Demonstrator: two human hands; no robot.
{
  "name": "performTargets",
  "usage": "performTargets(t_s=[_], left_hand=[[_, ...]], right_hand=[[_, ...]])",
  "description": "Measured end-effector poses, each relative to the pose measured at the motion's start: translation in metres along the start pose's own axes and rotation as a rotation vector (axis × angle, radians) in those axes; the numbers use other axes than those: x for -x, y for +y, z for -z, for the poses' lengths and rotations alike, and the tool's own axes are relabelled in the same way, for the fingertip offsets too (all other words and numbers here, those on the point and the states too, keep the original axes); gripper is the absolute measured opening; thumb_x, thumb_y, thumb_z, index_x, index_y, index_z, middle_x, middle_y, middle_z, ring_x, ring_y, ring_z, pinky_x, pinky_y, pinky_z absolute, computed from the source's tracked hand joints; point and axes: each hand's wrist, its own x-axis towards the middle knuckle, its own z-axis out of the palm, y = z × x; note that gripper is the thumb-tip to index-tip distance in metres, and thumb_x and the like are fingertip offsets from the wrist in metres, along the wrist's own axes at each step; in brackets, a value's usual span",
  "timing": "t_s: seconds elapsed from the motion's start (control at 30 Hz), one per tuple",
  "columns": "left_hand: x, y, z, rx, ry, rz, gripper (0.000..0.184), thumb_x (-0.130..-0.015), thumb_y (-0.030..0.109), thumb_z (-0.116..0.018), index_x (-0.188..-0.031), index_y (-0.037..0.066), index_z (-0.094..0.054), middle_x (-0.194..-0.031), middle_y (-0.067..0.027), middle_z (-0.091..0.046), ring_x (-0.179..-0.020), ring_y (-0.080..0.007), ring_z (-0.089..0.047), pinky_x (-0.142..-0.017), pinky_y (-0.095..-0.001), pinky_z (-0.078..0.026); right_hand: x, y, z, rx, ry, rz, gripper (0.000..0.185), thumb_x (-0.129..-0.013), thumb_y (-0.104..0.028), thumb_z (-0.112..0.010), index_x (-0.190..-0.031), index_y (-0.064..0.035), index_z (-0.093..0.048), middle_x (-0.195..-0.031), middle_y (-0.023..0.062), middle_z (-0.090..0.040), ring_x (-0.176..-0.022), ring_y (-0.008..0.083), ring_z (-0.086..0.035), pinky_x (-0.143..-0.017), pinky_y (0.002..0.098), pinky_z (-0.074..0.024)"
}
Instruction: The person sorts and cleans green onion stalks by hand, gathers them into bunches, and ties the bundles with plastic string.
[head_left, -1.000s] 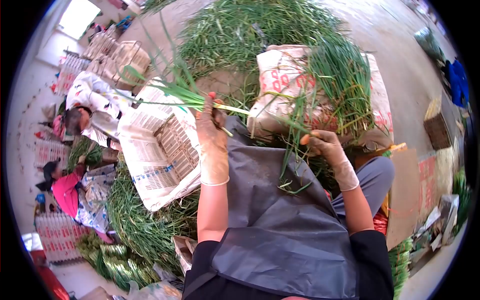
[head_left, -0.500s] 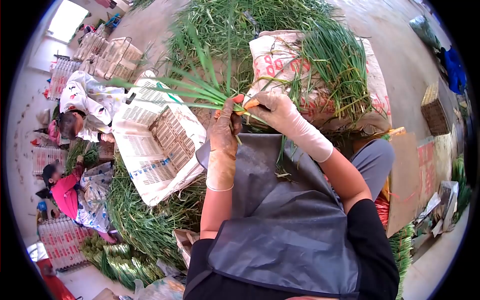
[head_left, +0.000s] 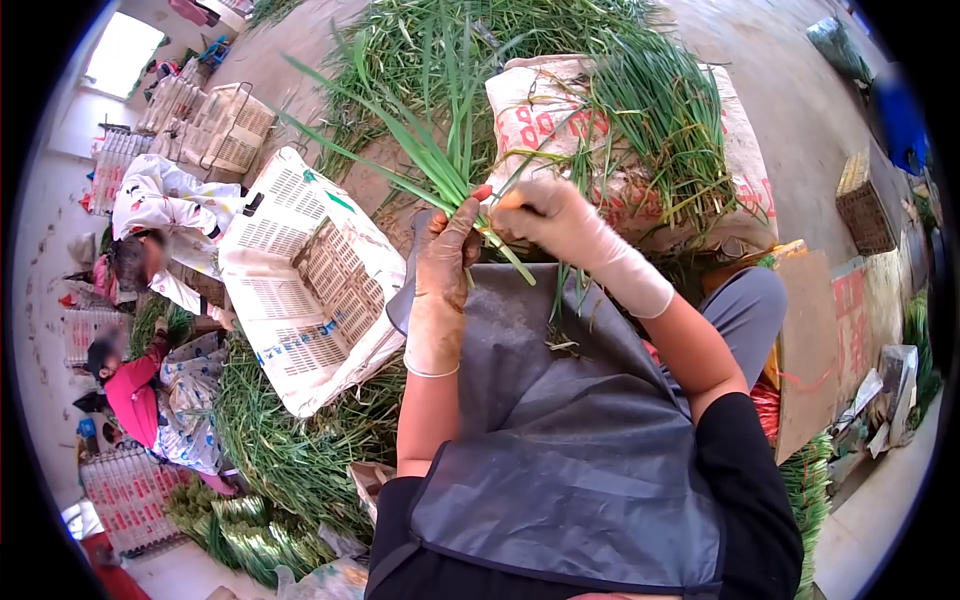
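My left hand (head_left: 449, 240), in a soiled glove with orange showing at a fingertip, is closed around the lower stems of a bunch of garlic chives (head_left: 440, 165). The long leaves fan up and away, and the pale stem ends poke out below the fist toward my apron. Just right of the stems is my right hand (head_left: 545, 218), also gloved and blurred by motion. Its fingers are curled together; whatever they may hold cannot be made out. Beyond it, a larger pile of chives (head_left: 665, 120) lies on a stuffed white sack (head_left: 540, 105) with red print.
A white plastic crate (head_left: 290, 300) stands tilted at my left, among heaped greens (head_left: 300, 430). More loose greens (head_left: 400, 60) cover the floor ahead. A cardboard sheet (head_left: 805, 350) stands at my right. Two people (head_left: 165, 220) work at the far left.
My right hand has moved slightly right, off the stems. The chives in my left hand have swung more upright, and their stem ends now show more clearly below.
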Motion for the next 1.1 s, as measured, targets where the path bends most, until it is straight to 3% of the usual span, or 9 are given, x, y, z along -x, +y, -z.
performTargets(t_s=[0.13, 0.3, 0.43, 0.57, 0.83, 0.9, 0.93, 0.97, 1.1], left_hand=[[-0.003, 0.004, 0.010, -0.066, 0.036, -0.011, 0.015, -0.083, 0.013, -0.062, -0.096, 0.007, -0.066, -0.057, 0.0112, -0.042, -0.045, 0.0005, -0.028, -0.040, -0.0176, -0.016], [0.001, -0.001, -0.009, -0.152, 0.102, -0.043, 0.017, -0.081, 0.014, -0.064, -0.097, 0.008, -0.066, -0.057, 0.0111, -0.043, -0.046, 0.0010, -0.028, -0.042, -0.0170, -0.016], [0.000, -0.005, -0.016, -0.137, 0.112, -0.052, 0.018, -0.082, 0.016, -0.063, -0.098, 0.008, -0.066, -0.058, 0.0111, -0.042, -0.048, 0.0010, -0.029, -0.044, -0.0169, -0.018], [-0.001, 0.005, -0.003, 0.093, -0.143, 0.060, 0.019, -0.083, 0.017, -0.060, -0.097, 0.004, -0.064, -0.061, 0.0059, -0.048, -0.046, -0.0028, -0.035, -0.043, -0.0167, -0.024], [-0.024, -0.015, 0.007, 0.065, 0.036, 0.114, 0.005, -0.077, 0.007, -0.066, -0.078, 0.007, -0.060, -0.058, 0.0034, -0.052, -0.040, -0.0036, -0.036, -0.037, -0.0181, -0.023], [-0.025, -0.014, 0.005, 0.067, 0.083, 0.084, 0.007, -0.077, 0.007, -0.066, -0.076, 0.008, -0.059, -0.057, 0.0034, -0.052, -0.039, -0.0034, -0.035, -0.036, -0.0180, -0.022], [-0.025, -0.015, 0.005, 0.070, 0.130, 0.056, 0.009, -0.077, 0.008, -0.066, -0.075, 0.009, -0.058, -0.057, 0.0033, -0.052, -0.038, -0.0032, -0.035, -0.036, -0.0180, -0.022], [-0.024, -0.017, 0.006, 0.071, 0.130, 0.063, 0.009, -0.077, 0.008, -0.066, -0.075, 0.009, -0.058, -0.057, 0.0033, -0.052, -0.038, -0.0032, -0.035, -0.036, -0.0180, -0.022], [-0.022, -0.027, -0.004, 0.069, 0.121, 0.042, 0.008, -0.077, 0.008, -0.067, -0.078, 0.009, -0.059, -0.057, 0.0029, -0.052, -0.039, -0.0025, -0.036, -0.036, -0.0169, -0.022]], right_hand=[[0.012, -0.007, 0.047, -0.607, 0.041, -0.311, 0.017, -0.084, -0.018, -0.059, -0.086, -0.0012, -0.060, -0.070, 0.0003, -0.056, -0.065, 0.0115, -0.053, -0.062, 0.0267, -0.0442], [0.018, 0.000, 0.006, 0.423, 0.066, 0.035, 0.019, -0.080, -0.018, -0.061, -0.093, -0.0050, -0.057, -0.078, 0.0088, -0.059, -0.073, 0.0223, -0.059, -0.067, 0.0318, -0.0465], [0.003, 0.003, -0.003, 0.635, -0.006, 0.130, 0.021, -0.077, -0.018, -0.065, -0.091, -0.0055, -0.057, -0.080, 0.0117, -0.060, -0.073, 0.0277, -0.059, -0.063, 0.0349, -0.0464], [0.003, -0.011, 0.009, 0.272, -0.040, 0.135, 0.013, -0.077, -0.011, -0.063, -0.085, -0.0016, -0.057, -0.073, 0.0116, -0.056, -0.064, 0.0176, -0.055, -0.060, 0.0300, -0.0438], [0.021, -0.030, 0.061, -0.703, -0.302, 0.015, 0.012, -0.080, -0.013, -0.060, -0.082, -0.0012, -0.062, -0.075, 0.0045, -0.060, -0.065, 0.0096, -0.054, -0.059, 0.0231, -0.0422], [0.030, -0.039, 0.080, -0.425, -0.379, -0.437, 0.020, -0.081, -0.020, -0.061, -0.087, -0.0012, -0.064, -0.076, 0.0042, -0.061, -0.069, 0.0120, -0.057, -0.063, 0.0263, -0.0450], [0.032, -0.020, 0.066, -0.043, -0.287, -0.261, 0.031, -0.082, -0.028, -0.059, -0.095, -0.0007, -0.062, -0.081, 0.0090, -0.063, -0.076, 0.0228, -0.061, -0.069, 0.0335, -0.0472], [0.034, 0.007, 0.060, 0.919, -0.250, -0.323, 0.035, -0.082, -0.033, -0.060, -0.102, -0.0048, -0.060, -0.088, 0.0123, -0.063, -0.080, 0.0253, -0.061, -0.069, 0.0337, -0.0477], [0.032, 0.001, 0.007, 0.547, 0.155, 0.040, 0.033, -0.081, -0.033, -0.058, -0.101, -0.0065, -0.056, -0.075, 0.0147, -0.060, -0.071, 0.0307, -0.060, -0.061, 0.0366, -0.0475]])
